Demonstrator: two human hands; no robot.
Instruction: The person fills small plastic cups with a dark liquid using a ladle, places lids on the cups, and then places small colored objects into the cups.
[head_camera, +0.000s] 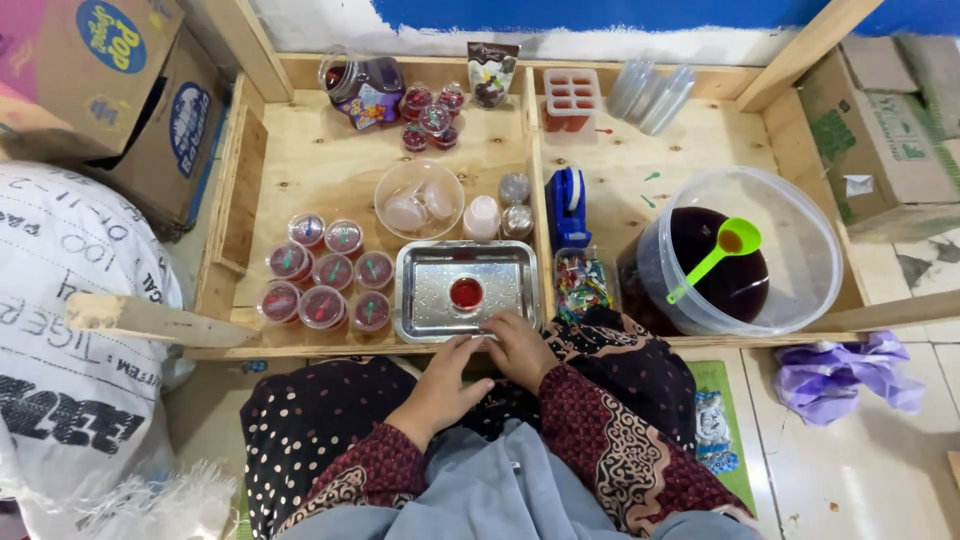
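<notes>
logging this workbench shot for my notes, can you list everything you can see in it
metal tray: one, silver, front centre of the wooden table
open cup: one, red filling, on the tray
sealed cups: about nine, red, left of the tray
clear bowl: one, holds lids, behind the tray
tape dispenser: one, blue, right of the bowl
tub: one, clear, dark red liquid, right
ladle: one, green, in the tub
mould: one, pink, back
jar: one, clear, back left
cardboard boxes: two, far left
left hand, right hand: at the tray's near edge
</notes>
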